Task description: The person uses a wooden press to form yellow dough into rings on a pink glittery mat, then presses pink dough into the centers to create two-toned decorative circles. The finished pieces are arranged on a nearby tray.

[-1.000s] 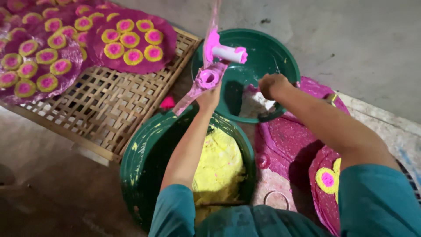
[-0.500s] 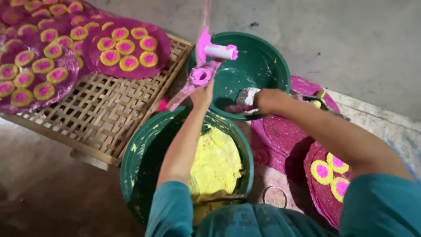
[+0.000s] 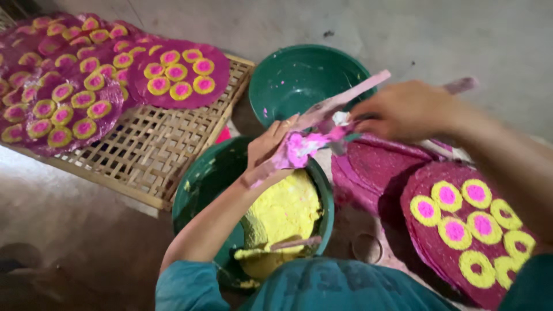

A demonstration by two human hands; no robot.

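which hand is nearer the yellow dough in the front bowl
Left. The left hand is just above the yellow dough, holding a pink-smeared tool; the right hand is farther right.

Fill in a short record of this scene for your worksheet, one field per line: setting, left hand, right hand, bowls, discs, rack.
Setting: work on a grey floor, seen from above
Left hand: holds a pink-stained flat mould with pink paste on it
Right hand: over the mould's far end, blurred; grip unclear
Bowls: near green bowl holds yellow dough; far green bowl looks almost empty
Discs: magenta disc at right carries yellow rings with pink centres
Rack: woven bamboo rack at left bears more decorated discs
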